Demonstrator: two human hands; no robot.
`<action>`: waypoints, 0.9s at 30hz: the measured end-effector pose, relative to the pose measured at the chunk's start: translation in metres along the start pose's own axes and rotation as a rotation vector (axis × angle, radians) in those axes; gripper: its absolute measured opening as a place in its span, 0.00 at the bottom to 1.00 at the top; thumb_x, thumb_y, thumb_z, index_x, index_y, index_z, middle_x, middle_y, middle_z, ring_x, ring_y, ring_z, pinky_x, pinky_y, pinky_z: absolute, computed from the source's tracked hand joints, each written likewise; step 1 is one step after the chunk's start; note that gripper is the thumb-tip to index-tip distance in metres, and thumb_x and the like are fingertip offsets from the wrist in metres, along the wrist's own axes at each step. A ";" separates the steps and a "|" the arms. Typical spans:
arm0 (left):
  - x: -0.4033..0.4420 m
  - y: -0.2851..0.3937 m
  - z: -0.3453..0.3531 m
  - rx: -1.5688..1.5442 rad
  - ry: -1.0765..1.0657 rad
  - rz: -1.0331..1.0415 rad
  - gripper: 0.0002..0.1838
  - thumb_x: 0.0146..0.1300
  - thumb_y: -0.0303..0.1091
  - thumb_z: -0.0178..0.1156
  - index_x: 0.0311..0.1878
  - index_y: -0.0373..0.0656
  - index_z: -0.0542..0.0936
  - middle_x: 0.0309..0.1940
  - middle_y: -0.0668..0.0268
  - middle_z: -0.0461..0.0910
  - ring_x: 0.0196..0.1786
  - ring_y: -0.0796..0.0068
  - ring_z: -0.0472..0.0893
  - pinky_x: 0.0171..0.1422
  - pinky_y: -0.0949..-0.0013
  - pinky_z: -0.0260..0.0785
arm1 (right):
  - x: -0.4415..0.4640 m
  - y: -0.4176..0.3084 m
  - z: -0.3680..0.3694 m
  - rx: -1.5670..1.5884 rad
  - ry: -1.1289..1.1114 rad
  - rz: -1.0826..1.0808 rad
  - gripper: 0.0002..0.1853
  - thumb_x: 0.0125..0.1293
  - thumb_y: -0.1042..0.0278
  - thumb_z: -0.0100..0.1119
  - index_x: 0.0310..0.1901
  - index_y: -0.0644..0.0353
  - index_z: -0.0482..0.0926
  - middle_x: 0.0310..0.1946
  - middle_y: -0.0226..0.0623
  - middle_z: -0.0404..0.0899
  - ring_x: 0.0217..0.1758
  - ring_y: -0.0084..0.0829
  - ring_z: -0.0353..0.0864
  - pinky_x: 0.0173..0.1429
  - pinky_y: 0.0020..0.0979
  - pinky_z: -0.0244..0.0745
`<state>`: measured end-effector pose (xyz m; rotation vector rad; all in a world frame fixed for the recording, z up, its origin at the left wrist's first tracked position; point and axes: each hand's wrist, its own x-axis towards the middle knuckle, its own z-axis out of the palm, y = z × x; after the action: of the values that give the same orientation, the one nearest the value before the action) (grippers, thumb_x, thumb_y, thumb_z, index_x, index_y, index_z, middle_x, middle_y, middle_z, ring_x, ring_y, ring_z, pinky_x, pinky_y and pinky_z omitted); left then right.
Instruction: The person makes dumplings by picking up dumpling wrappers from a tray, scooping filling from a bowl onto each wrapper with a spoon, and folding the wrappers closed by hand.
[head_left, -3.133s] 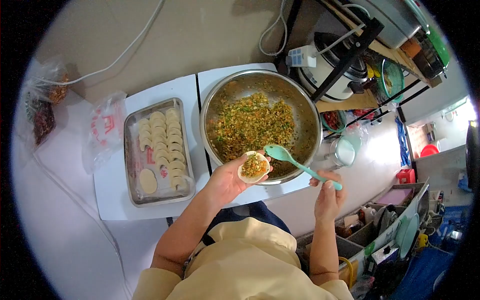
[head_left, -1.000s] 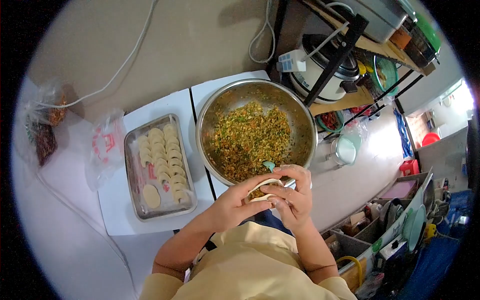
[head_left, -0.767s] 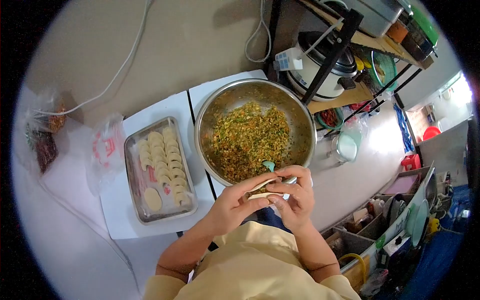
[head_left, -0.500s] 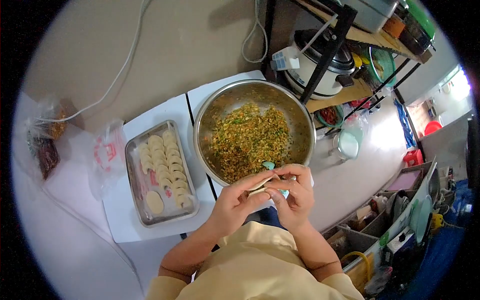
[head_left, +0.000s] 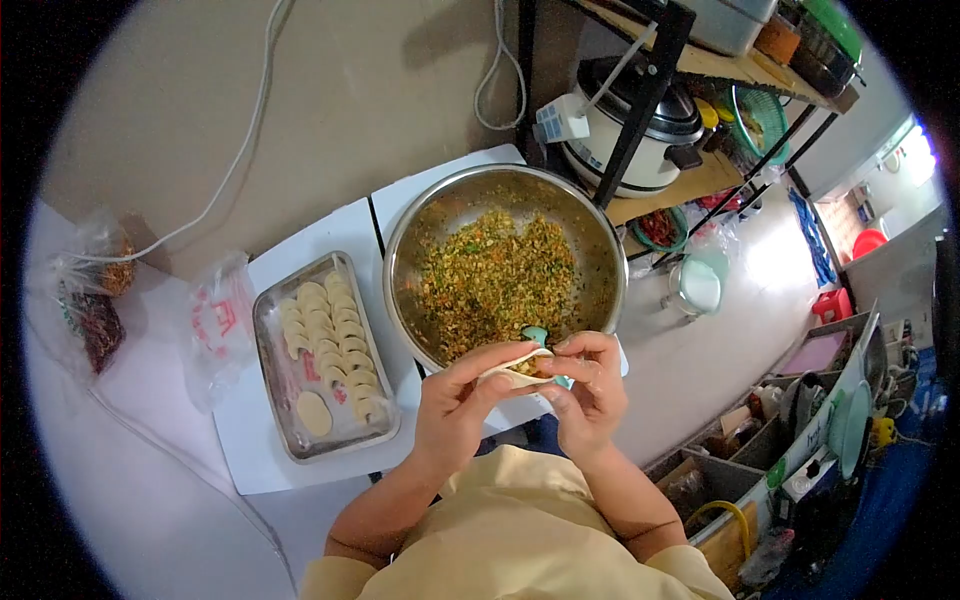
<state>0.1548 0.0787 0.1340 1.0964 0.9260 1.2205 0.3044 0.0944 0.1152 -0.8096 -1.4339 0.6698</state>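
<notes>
Between both hands, at the near rim of the bowl, is a dumpling (head_left: 520, 372) with a pale wrapper folded around chopped filling that shows through its opening. My left hand (head_left: 455, 405) pinches its left side. My right hand (head_left: 588, 395) grips the right side with thumb and fingers, and a green-blue spoon (head_left: 536, 333) shows beside it, partly hidden. Behind the hands stands a large steel bowl (head_left: 402, 310) of chopped filling (head_left: 495, 280). On the left, a metal tray (head_left: 275, 415) bears rows of folded dumplings (head_left: 330, 330) and one flat wrapper (head_left: 314, 413).
The white table (head_left: 235, 450) holds the tray and bowl. Plastic bags (head_left: 218, 325) lie to the left. A rack (head_left: 640, 110) with a rice cooker (head_left: 640, 150) stands at the back right. Storage bins (head_left: 720, 470) and a white bucket (head_left: 697, 285) are on the right.
The wrapper's opening has turned more toward me, so the filling inside now shows. Both hands keep their hold on the dumpling. The view has shifted slightly.
</notes>
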 end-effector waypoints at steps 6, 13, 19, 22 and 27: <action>-0.001 -0.006 0.002 0.051 -0.024 0.057 0.20 0.65 0.37 0.57 0.54 0.33 0.75 0.51 0.54 0.77 0.51 0.65 0.78 0.55 0.66 0.74 | 0.002 0.000 -0.005 -0.096 -0.043 0.018 0.11 0.51 0.76 0.66 0.38 0.63 0.81 0.39 0.42 0.72 0.41 0.33 0.71 0.41 0.29 0.68; 0.001 0.004 0.008 -0.153 0.085 -0.056 0.17 0.62 0.36 0.60 0.50 0.34 0.77 0.52 0.51 0.76 0.53 0.61 0.78 0.54 0.65 0.76 | -0.001 0.002 0.001 0.300 0.112 0.268 0.11 0.53 0.76 0.65 0.40 0.66 0.82 0.40 0.40 0.74 0.41 0.29 0.73 0.43 0.26 0.69; 0.002 0.003 0.008 -0.210 0.054 -0.044 0.17 0.63 0.37 0.60 0.50 0.35 0.77 0.53 0.51 0.75 0.54 0.61 0.77 0.55 0.65 0.76 | -0.001 0.004 0.004 0.400 0.122 0.373 0.10 0.54 0.78 0.63 0.39 0.67 0.82 0.39 0.40 0.76 0.41 0.28 0.74 0.43 0.24 0.69; 0.004 0.003 0.008 -0.190 0.031 -0.044 0.17 0.64 0.37 0.58 0.51 0.35 0.76 0.53 0.52 0.75 0.55 0.62 0.77 0.56 0.66 0.75 | 0.001 0.008 0.004 0.349 0.131 0.355 0.06 0.54 0.78 0.62 0.35 0.67 0.82 0.36 0.38 0.77 0.39 0.27 0.74 0.42 0.24 0.69; 0.004 0.002 0.007 -0.198 0.035 -0.119 0.17 0.66 0.37 0.56 0.52 0.36 0.76 0.53 0.53 0.75 0.55 0.63 0.77 0.56 0.67 0.75 | 0.015 0.007 -0.004 -0.100 0.046 0.060 0.02 0.53 0.78 0.62 0.29 0.66 0.80 0.31 0.35 0.78 0.35 0.27 0.76 0.40 0.25 0.70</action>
<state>0.1615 0.0813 0.1381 0.8532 0.8644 1.2084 0.3096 0.1100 0.1181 -0.9440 -1.4145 0.6252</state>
